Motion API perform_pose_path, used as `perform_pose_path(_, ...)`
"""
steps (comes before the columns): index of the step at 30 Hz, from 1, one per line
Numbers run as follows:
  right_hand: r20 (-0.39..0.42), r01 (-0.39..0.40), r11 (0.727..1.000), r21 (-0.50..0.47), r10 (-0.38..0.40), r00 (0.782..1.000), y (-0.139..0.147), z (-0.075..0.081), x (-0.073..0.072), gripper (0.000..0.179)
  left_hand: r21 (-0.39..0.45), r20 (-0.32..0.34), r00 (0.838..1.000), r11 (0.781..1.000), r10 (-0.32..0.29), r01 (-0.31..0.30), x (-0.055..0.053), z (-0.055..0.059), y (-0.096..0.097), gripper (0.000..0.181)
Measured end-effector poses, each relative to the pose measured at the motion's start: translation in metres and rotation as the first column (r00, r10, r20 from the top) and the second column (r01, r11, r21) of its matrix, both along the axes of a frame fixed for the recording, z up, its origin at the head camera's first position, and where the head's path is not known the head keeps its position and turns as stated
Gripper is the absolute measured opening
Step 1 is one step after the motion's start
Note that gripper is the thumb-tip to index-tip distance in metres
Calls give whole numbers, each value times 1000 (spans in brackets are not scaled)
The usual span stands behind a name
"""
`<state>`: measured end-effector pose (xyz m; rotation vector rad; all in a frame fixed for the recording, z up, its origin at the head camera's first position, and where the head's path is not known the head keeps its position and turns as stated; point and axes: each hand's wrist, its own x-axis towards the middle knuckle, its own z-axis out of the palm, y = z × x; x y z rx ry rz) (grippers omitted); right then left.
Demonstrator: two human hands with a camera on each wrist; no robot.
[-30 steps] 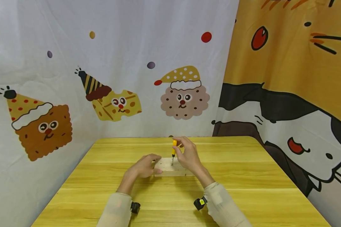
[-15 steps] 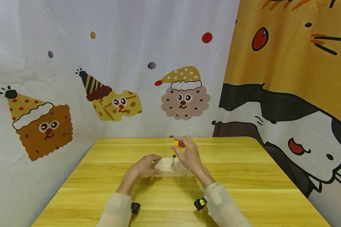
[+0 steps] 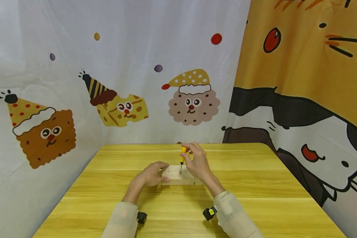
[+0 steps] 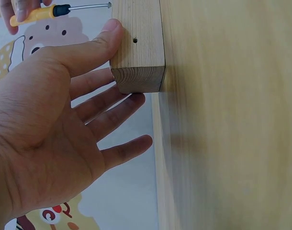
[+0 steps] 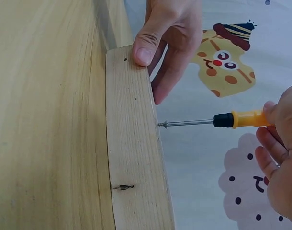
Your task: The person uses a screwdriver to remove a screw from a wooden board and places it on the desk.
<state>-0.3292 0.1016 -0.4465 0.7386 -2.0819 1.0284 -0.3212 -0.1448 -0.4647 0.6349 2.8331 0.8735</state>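
Note:
A pale wooden block (image 3: 178,181) lies on the table in front of me. My left hand (image 3: 150,174) holds its left end, thumb on the near side and fingers round the far side. My right hand (image 3: 198,162) pinches the yellow handle of a screwdriver (image 5: 241,120) between thumb and fingers. The screwdriver stands nearly upright over the block, its tip on the head of a screw (image 5: 162,125). In the right wrist view the screw's threaded end enters the block's top face, with part of its shank showing above the wood.
The wood-grain table (image 3: 113,211) extends all round the block. A white curtain (image 3: 128,43) with cartoon prints hangs behind it, and an orange, black and white cartoon curtain (image 3: 300,72) hangs at the right. Small black wrist cameras sit at both sleeves.
The screwdriver's handle leaned slightly right half a second ago and has swung back a little left, the right hand shifting with it. The left hand and the block stay in place.

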Motion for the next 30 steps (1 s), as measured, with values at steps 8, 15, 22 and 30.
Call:
perform_pose_path(8, 82, -9, 1000, 11, 8, 997, 0, 2, 2, 34, 7, 5, 1000, 1000, -4, 4, 0, 0, -1, 72)
perform_pose_path(15, 71, -17, 1000, -21, 19, 997, 1, 1, 2, 33, 9, 7, 1000, 1000, -8, 8, 0, -1, -1, 72)
perform_pose_path(22, -56, 26, 999, -38, -29, 998, 1, 1, -1, 30, 17, 6, 1000, 1000, -14, 14, -1, -1, -2, 72)
perform_pose_path(30, -55, 8, 998, -63, -11, 998, 1, -1, -4, 29, 21, 15, 1000, 1000, -13, 13, -1, -2, -2, 72)
